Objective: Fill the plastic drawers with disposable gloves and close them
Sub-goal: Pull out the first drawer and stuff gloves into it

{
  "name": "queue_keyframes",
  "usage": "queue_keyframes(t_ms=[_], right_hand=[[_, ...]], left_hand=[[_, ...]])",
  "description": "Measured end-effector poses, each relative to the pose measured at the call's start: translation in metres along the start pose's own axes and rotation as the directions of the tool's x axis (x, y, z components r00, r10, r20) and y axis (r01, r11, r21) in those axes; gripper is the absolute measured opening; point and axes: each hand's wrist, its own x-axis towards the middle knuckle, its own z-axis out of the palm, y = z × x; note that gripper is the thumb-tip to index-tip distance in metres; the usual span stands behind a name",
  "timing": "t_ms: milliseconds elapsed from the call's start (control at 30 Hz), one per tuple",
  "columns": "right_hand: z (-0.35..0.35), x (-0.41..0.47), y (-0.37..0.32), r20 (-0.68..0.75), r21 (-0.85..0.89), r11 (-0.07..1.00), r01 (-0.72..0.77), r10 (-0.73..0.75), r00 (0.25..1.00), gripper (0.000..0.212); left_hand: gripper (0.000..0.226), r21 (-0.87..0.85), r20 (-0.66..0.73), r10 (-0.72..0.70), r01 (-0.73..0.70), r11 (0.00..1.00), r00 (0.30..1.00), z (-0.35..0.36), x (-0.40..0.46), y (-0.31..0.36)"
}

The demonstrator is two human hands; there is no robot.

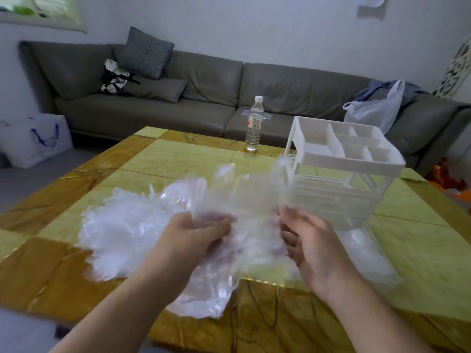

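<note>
A: In front of the drawers (339,174), what are the hands doing?

B: Both are raised just above the bench (178,159), forearms coming in from the near edge. The left hand (193,235) is curled, its grip clamped on a bunch of clear gloves (239,200). The right hand (313,248) is turned palm inward, fingers (290,238) bent toward the same bunch; the film there is blurred, so I cannot tell whether that grip is closed on it or only touching it.

A: And the rest of the gloves?

B: A loose pile (119,233) lies on the bench left of the drawers, spreading under the left forearm to the near edge. More clear film lies just in front of the drawers, on the right hand's far side.

A: How do the drawers stand?

B: The white unit sits on the bench's right part. Its top is an open tray split into compartments, which look bare. Below it is an open frame, then stacked white fronts lower down, partly veiled by the held gloves. Whether any drawer is pulled out I cannot tell.

A: Anything else near?

B: A water bottle (254,123) stands upright behind the drawers, to their left, near the bench's far edge. Beyond it runs a grey sofa (204,98), with a plastic bag (374,108) on its seat behind the drawers and cushions (145,54) far to the left.
</note>
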Motion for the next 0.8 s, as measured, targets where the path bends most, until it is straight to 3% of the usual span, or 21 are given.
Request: queue_keyframes(t_ms=[67,167,267,333,400,467,533,633,700,800], right_hand=[[0.007,-0.003,0.002,0.011,0.033,0.999,-0.017,0.017,1.000,0.024],[0.017,-0.013,0.019,0.086,-0.361,0.924,0.124,-0.099,0.991,0.012],[0.032,-0.023,0.044,0.303,-0.737,0.597,0.316,-0.126,0.945,0.008],[0.041,-0.024,0.057,0.371,-0.867,0.326,0.376,-0.080,0.925,0.037],[0.047,-0.020,0.066,0.342,-0.920,0.181,0.349,-0.072,0.937,0.056],[0.051,-0.016,0.073,0.378,-0.919,0.082,0.387,-0.106,0.920,0.047],[0.051,-0.015,0.079,0.429,-0.894,0.057,0.444,-0.174,0.887,0.023],[0.052,-0.014,0.084,0.460,-0.871,0.059,0.489,-0.257,0.850,0.031],[0.054,-0.014,0.082,0.461,-0.868,0.057,0.494,-0.281,0.842,0.025],[0.055,-0.013,0.077,0.369,-0.854,0.271,0.444,-0.285,0.884,0.024]], left_hand=[[0.010,-0.046,-0.144,0.093,-0.100,0.994,0.985,-0.013,0.006,0.010],[0.006,-0.189,-0.298,0.149,-0.211,0.959,0.943,-0.034,0.017,0.021],[0.004,-0.262,-0.337,0.148,-0.243,0.934,0.930,-0.041,0.019,0.026],[0.008,-0.273,-0.336,0.139,-0.237,0.932,0.932,-0.041,0.019,0.026],[0.013,-0.272,-0.331,0.137,-0.234,0.934,0.933,-0.040,0.017,0.025],[0.012,-0.270,-0.312,0.135,-0.224,0.936,0.940,-0.040,0.016,0.024],[0.006,-0.277,-0.306,0.130,-0.219,0.936,0.943,-0.040,0.016,0.025],[0.008,-0.317,-0.307,0.118,-0.218,0.923,0.944,-0.041,0.015,0.028],[0.015,-0.342,-0.292,0.115,-0.216,0.915,0.949,-0.043,0.015,0.029],[0.016,-0.349,-0.287,0.111,-0.212,0.913,0.952,-0.046,0.015,0.030]])
